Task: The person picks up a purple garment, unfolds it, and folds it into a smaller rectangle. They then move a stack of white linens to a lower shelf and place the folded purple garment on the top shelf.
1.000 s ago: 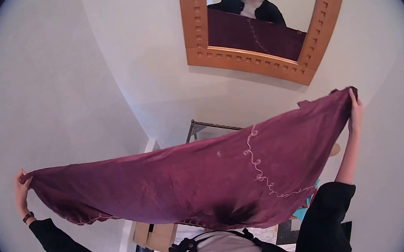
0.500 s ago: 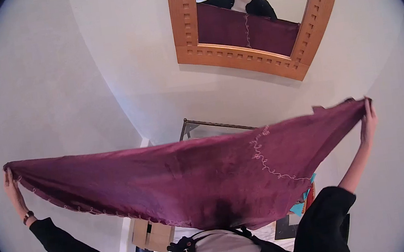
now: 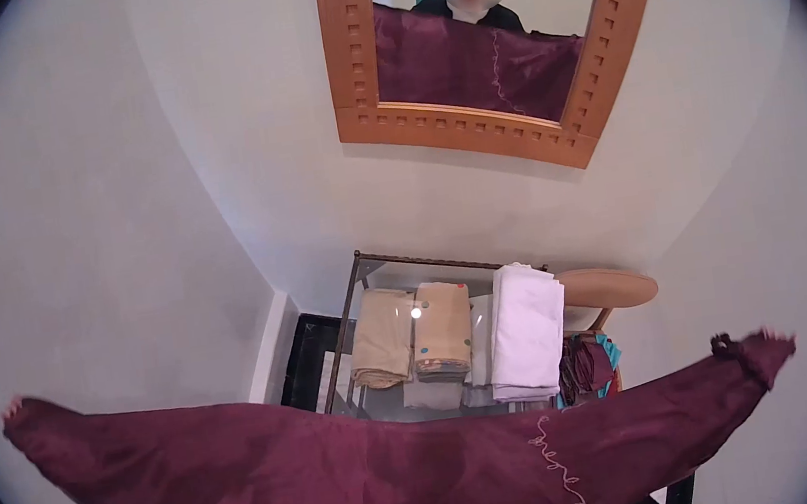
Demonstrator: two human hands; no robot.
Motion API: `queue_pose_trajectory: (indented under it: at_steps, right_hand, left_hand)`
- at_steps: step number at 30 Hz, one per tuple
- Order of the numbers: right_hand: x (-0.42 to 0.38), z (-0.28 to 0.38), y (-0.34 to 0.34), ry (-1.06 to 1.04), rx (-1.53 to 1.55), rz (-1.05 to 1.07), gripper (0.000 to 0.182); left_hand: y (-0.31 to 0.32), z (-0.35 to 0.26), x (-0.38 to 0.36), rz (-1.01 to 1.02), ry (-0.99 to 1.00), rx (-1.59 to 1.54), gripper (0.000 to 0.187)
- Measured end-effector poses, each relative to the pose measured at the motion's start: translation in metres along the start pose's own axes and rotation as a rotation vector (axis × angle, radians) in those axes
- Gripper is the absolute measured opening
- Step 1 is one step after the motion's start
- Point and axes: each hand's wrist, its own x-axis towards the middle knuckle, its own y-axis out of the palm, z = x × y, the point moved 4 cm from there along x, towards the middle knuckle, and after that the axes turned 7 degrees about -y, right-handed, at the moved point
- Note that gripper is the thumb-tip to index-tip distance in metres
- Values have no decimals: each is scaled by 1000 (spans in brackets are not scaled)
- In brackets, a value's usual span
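A maroon cloth (image 3: 350, 470) with a pale looped stitched line is stretched wide across the lower view. At its far left corner, only the fingertips of my left hand (image 3: 12, 409) show, closed on the edge. The fingertips of my right hand (image 3: 770, 335) grip the far right corner, beside a dark bunched bit of the fabric. My arms are hidden behind the cloth, which sags between the two hands.
Beyond the cloth stands a glass-topped table (image 3: 445, 259) with folded beige cloths (image 3: 381, 330) and a folded white cloth (image 3: 526, 328). A round wooden seat (image 3: 609, 287) and bunched maroon and teal fabric (image 3: 589, 365) are at its right. A wood-framed mirror (image 3: 468, 123) hangs above.
Both hands have moved down and slightly outward with the cloth. The cloth hangs lower and now covers my arms, while the table and folded cloths have come into view.
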Motion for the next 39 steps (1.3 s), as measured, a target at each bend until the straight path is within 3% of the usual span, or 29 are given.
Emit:
queue_pose_trajectory:
  at_steps: [5, 9, 11, 13, 14, 17, 20, 23, 26, 30, 31, 34, 35, 38, 39]
  right_hand:
    - [-54, 12, 112, 430, 448, 472, 34]
    - [-78, 19, 163, 625, 728, 501, 33]
    - [-104, 66, 185, 586, 749, 486, 27]
    - [-134, 124, 206, 536, 758, 472, 18]
    - [-143, 127, 207, 622, 825, 495, 16]
    - [-147, 121, 206, 634, 759, 510, 13]
    - [-158, 92, 206, 854, 881, 549, 11]
    - [-161, 84, 207, 845, 1008, 563, 12]
    - [-157, 91, 206, 907, 1045, 607, 20]
    - [-164, 80, 203, 948, 927, 853, 36]
    - [-171, 75, 209, 1072, 993, 718, 35]
    - [-169, 66, 198, 1010, 789, 973, 29]
    - [-164, 62, 196, 961, 742, 948, 29]
    - [-156, 42, 196, 867, 666, 813, 31]
    - [-155, 30, 195, 861, 639, 759, 31]
  left_hand:
    - [123, 36, -68, 369, -517, -475, 25]
    - [203, 17, -201, 665, -880, -616, 21]
    - [232, -37, -282, 780, -771, -467, 13]
    - [243, -63, -332, 940, -911, -473, 14]
    - [246, -68, -346, 970, -965, -533, 15]
    - [247, -54, -348, 969, -872, -422, 15]
    - [245, -51, -349, 1066, -639, -276, 15]
    - [243, -45, -352, 1161, -618, -154, 13]
    - [244, -49, -352, 1165, -723, -168, 14]
    - [246, -58, -348, 1075, -388, -43, 14]
    - [246, -59, -347, 1063, -261, -13, 14]
    - [243, -72, -339, 1049, -53, 97, 14]
    - [241, -80, -334, 1047, -12, 134, 14]
    - [220, -118, -324, 1270, -28, -138, 12]
    - [209, -127, -333, 1545, 43, -301, 13]
